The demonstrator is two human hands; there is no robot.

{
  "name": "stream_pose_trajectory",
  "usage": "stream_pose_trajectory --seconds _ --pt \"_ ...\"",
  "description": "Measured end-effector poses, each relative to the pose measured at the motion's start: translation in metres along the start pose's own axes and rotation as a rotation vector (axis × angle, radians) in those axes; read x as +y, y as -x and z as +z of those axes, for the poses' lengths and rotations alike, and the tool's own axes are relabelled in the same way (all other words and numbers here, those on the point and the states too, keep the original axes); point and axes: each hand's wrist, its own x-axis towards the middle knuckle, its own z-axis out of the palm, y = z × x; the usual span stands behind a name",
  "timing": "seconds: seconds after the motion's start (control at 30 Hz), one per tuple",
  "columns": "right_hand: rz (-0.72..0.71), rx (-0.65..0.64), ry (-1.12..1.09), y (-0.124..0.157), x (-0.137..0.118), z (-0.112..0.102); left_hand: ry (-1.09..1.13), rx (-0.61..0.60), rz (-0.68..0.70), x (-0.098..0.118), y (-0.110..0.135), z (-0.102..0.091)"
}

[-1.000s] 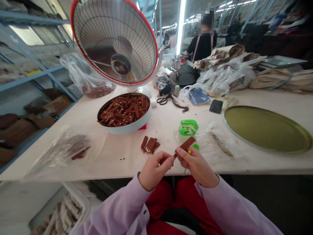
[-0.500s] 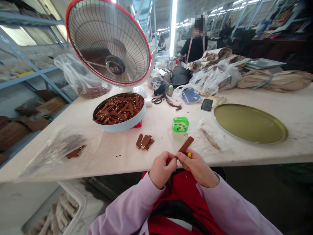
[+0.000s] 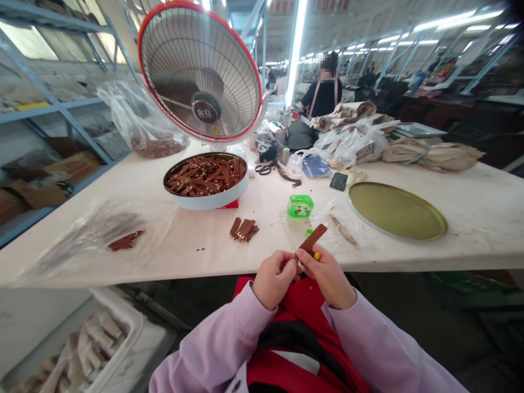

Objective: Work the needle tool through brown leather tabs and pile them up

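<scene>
Just past the table's front edge, both hands meet at a brown leather-like strip point(image 3: 313, 238). My right hand point(image 3: 325, 273) is closed on the strip, which slants up and to the right. A small yellow knob point(image 3: 316, 255) shows among its fingers; whatever it belongs to is hidden. My left hand point(image 3: 275, 277) is closed, thumb and fingertips pinching at the strip's lower end. The fingers cover that end. A small pile of brown strips with metal rings point(image 3: 246, 230) lies ahead on the left. Beyond it, a round tin point(image 3: 221, 197) is heaped with more of them.
A green plastic box point(image 3: 300, 206) sits ahead, near a round lid point(image 3: 397, 213). Behind the tin stands a fan-shaped heater point(image 3: 200, 76). Scissors point(image 3: 263, 170), a phone point(image 3: 338, 181) and plastic bags point(image 3: 352, 144) lie farther back. A person point(image 3: 325, 90) works beyond.
The head view has shifted slightly, so the scene sits differently in the frame. Both hands stay together at the strip; a small green piece now shows just behind it.
</scene>
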Motion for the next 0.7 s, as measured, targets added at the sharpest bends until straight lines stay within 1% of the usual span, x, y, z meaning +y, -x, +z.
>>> stream_pose_trajectory --seconds 0.07,0.13,0.17,0.27,0.33,0.43,0.53,0.63,0.7 --pt "0.016 -0.038 -0.026 0.007 -0.005 -0.002 0.023 -0.087 0.046 0.0 0.008 -0.005" --pt "0.08 -0.112 -0.096 0.014 -0.011 -0.002 0.019 -0.125 0.082 -0.001 0.015 -0.01" --pt "0.118 -0.154 -0.133 0.017 -0.014 -0.001 0.017 -0.123 0.093 -0.002 0.017 -0.012" --pt "0.22 -0.25 -0.222 0.025 -0.019 0.003 0.064 -0.058 0.114 -0.004 0.019 -0.015" --pt "0.25 -0.267 -0.254 0.026 -0.019 0.005 0.145 -0.044 0.116 -0.006 0.018 -0.015" --pt "0.24 -0.229 -0.282 0.022 -0.013 0.007 0.183 -0.045 0.086 -0.008 0.012 -0.013" --pt "0.187 -0.142 -0.3 0.014 -0.004 0.004 0.193 -0.041 0.044 -0.012 0.002 -0.006" --pt "0.132 -0.049 -0.305 0.004 0.008 -0.004 0.283 -0.054 0.011 -0.014 -0.011 0.005" --pt "0.096 -0.003 -0.302 -0.003 0.015 -0.012 0.308 -0.02 -0.008 -0.013 -0.021 0.015"
